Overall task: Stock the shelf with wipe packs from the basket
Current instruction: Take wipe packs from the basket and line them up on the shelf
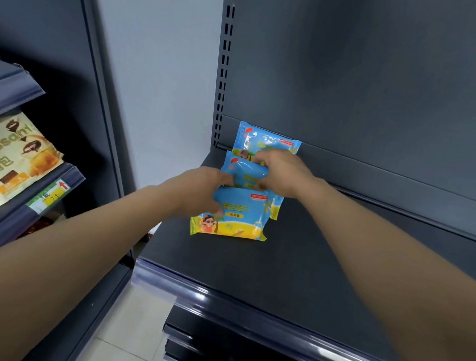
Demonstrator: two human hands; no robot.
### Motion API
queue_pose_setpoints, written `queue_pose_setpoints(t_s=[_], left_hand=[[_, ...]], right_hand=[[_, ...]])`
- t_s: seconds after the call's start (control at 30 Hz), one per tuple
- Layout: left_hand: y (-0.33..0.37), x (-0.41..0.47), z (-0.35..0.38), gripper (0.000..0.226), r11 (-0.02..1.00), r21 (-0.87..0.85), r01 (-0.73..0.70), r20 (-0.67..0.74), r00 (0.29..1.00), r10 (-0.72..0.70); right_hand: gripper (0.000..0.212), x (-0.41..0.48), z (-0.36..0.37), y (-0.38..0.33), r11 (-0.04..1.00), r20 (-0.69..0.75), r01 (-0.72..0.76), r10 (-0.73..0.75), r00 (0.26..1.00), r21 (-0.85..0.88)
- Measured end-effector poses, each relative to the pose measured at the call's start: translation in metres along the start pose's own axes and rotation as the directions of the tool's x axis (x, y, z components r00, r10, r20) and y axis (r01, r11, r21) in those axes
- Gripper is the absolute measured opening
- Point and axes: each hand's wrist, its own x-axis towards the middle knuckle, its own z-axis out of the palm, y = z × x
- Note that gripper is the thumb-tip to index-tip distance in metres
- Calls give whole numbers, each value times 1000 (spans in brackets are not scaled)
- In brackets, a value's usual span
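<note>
Two bare hands reach together onto a dark grey shelf (pixel 310 268). The left hand (pixel 201 187) curls its fingers round the left edge of the middle wipe pack (pixel 241 170), and the right hand (pixel 284 171) pinches the same pack from its right side. This blue and yellow pack stands between two others in a short row near the shelf's back left corner. The back wipe pack (pixel 267 140) leans against the rear panel, and the front wipe pack (pixel 234 217) overlaps the middle one's lower edge, tilted toward the viewer. On a neighbouring shelf to the left lies a croissant bag (pixel 1 163), above a price label (pixel 49 195) on that shelf's front edge.
</note>
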Motion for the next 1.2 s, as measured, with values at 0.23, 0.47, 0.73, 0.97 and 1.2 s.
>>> queue_pose_setpoints(t_s=[0.23, 0.47, 0.73, 0.97, 1.2], left_hand=[[-8, 15, 6, 64, 1000, 1, 18, -24, 1000, -18], [-3, 40, 8, 58, 1000, -9, 4, -164, 986, -6], [3, 51, 16, 66, 991, 132, 9, -212, 977, 20], [12, 30, 26, 80, 976, 215, 38, -234, 972, 14], [71, -11, 10, 60, 978, 183, -104, -435, 883, 176]], right_hand=[[47, 6, -1, 5, 998, -49, -16, 20, 999, 69], [42, -17, -5, 15, 946, -146, -135, 184, 972, 293], [38, -61, -21, 17, 964, -261, -137, 196, 945, 229], [37, -108, -29, 12, 982, -323, -124, 165, 932, 144], [40, -158, -40, 5, 993, -423, -113, 95, 901, -19]])
